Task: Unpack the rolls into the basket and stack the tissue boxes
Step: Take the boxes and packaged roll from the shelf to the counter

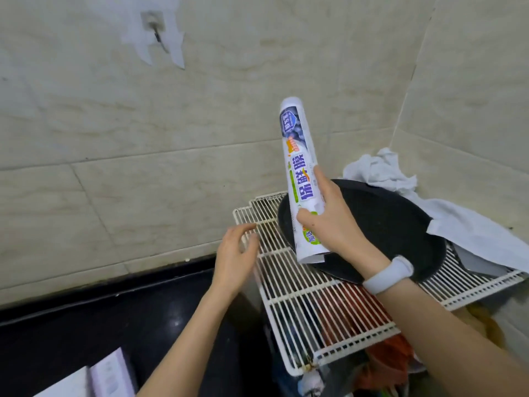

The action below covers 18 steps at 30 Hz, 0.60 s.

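Observation:
My right hand (332,222) grips a long white roll of cling film (300,156) with blue printed characters. It holds the roll nearly upright, above a white wire rack (312,305). My left hand (233,255) hovers to the left of the roll's lower end with spread fingers and nothing in it. A pale purple tissue box (113,373) lies at the bottom left on the dark counter (86,325). No basket is in view.
A black round pan (395,224) rests on the rack behind the roll, with a white cloth (406,184) draped over its far side. Red and dark items lie under the rack. Tiled walls close in behind and on the right.

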Available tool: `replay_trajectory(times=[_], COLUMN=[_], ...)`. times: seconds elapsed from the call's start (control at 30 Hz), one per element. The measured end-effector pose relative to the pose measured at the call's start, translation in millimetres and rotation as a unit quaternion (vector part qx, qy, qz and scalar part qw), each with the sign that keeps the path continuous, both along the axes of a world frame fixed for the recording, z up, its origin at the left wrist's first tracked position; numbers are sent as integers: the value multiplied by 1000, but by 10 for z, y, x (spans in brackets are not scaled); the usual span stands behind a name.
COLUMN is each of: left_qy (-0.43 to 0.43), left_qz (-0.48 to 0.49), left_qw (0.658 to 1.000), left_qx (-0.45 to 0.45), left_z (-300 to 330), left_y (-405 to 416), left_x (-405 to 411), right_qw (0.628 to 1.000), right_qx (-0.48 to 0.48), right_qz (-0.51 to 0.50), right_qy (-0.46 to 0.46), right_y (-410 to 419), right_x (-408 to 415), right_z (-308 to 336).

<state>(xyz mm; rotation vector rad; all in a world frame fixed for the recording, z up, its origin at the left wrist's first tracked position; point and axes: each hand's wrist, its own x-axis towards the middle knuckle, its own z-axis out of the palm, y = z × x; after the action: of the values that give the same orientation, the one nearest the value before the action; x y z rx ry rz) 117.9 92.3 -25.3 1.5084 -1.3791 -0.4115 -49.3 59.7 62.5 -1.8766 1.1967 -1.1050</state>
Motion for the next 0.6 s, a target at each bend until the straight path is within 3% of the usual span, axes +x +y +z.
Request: replay_trajectory(times=[0.13, 0.27, 0.5, 0.6], left_qy=[30, 15, -28, -37], left_qz=[137, 255, 341, 332], left_qw=[989, 956, 885, 867], left_qx=[39, 141, 315, 371], left_z=[-185, -610, -1419, -1664], left_y=[439, 1093, 2179, 2446], left_x=[660, 1240, 1791, 1863], right_qw=[992, 969, 895, 888], right_qx=[18, 88, 215, 210], right_qz=[118, 198, 264, 243], right_qy=[48, 115, 290, 329], right_y=[277, 598, 1251, 1441], right_x=[779, 1626, 2255, 2125], right_z=[0, -422, -1869, -2365])
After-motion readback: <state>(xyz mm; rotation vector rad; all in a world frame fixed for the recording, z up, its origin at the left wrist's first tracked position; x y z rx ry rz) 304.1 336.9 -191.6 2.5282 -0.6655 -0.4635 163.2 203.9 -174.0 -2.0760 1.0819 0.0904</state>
